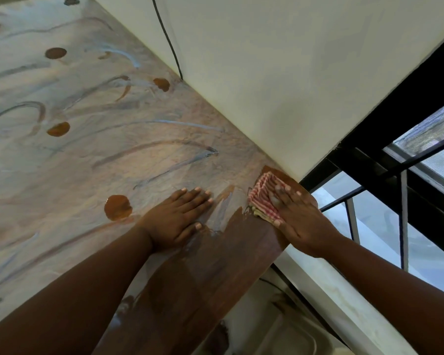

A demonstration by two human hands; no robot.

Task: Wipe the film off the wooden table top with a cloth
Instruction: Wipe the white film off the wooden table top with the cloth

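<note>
A wooden table top (215, 265) runs along the wall. A whitish film (87, 155) with smear streaks and round bare spots covers most of it. The strip by the right end shows clean dark wood. My right hand (300, 219) presses flat on a red-and-white checked cloth (262, 198) at the table's far right corner, fingers straight. My left hand (177, 219) rests flat on the filmed surface just left of the clean strip, fingers stretched out.
A cream wall (267, 73) borders the table's far side, with a black cable (168, 39) running down it. A black-framed window (408, 175) with bars lies to the right. Below the table's end stands a pale container (287, 336).
</note>
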